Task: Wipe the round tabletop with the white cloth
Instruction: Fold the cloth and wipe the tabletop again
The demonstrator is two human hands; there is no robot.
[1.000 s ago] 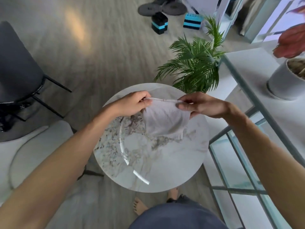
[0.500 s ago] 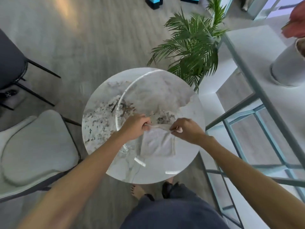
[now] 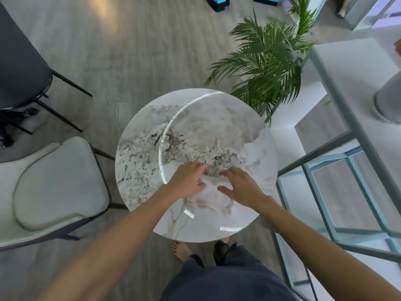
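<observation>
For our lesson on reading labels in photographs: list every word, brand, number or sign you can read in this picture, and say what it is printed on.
There is no readable text.
The round tabletop and the white cloth under the left hand and right hand carry no print.
The black and blue boxes on the floor show no lettering that can be made out; they are cut off at the frame's top.

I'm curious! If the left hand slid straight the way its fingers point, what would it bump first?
Probably nothing on the tabletop: the left hand points up and right over bare marble. Past the rim, the palm plant seems next, though depth is unclear.
</observation>
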